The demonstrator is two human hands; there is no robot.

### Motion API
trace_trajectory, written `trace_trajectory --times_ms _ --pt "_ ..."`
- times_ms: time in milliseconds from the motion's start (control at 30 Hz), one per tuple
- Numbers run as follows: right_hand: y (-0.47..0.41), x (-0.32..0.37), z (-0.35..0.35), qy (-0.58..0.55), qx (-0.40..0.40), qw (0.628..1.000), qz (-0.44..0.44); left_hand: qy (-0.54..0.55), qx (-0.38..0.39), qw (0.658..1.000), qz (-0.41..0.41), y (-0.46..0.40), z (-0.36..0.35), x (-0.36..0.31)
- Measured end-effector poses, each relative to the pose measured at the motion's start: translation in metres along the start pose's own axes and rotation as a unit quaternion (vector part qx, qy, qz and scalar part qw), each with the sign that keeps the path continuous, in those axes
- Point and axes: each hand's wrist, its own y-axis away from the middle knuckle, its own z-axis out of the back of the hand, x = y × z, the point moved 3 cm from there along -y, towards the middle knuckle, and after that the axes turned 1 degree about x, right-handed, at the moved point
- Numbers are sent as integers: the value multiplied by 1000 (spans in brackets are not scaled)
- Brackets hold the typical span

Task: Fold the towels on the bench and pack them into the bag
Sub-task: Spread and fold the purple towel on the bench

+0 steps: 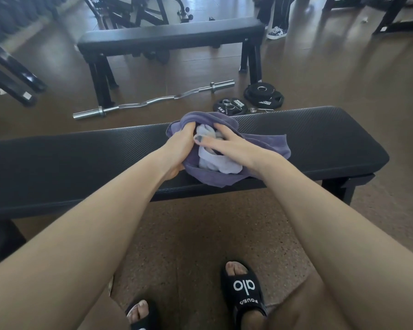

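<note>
A crumpled purple towel [267, 145] lies on the black padded bench [320, 139] in front of me, with a white towel [212, 160] bunched inside it. My left hand [179, 148] grips the purple towel's left edge, fingers curled into the cloth. My right hand [236, 145] rests on top with its fingers spread, pressing on the white towel and the purple cloth. No bag is in view.
Behind the bench, a curl bar [153, 101] and black weight plates [262, 95] lie on the brown floor. A second black bench [172, 36] stands farther back. A person's legs and sneakers [277, 32] are at the top right. My sandalled feet [243, 289] are below.
</note>
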Motion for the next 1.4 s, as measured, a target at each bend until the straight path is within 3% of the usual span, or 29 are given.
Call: trace_trajectory --times_ms 100,300,433,600,767,1067,1133,1233,1400 --pt "4 -6 -4 139 -36 989 -23 24 -33 999 12 -3 4 -2" --pt "0 -17 -3 143 -134 980 19 39 -76 996 28 -3 16 -2" --pt "3 -14 10 71 -218 973 1 109 -124 986 23 2 37 -3" --pt "10 -28 52 -36 -395 918 -25 229 -185 953 67 1 71 5" --pt "16 -51 72 -57 -474 875 -75 288 -255 912 146 1 98 33" --pt "22 -75 82 42 -477 861 -174 343 -374 849 146 11 147 55" --pt "19 -69 79 165 -477 847 -166 331 -359 860 148 11 153 60" --pt "11 -44 65 358 -456 811 -74 310 -305 889 145 13 151 67" --pt "9 -22 47 458 -381 799 -78 289 -246 918 117 17 155 73"
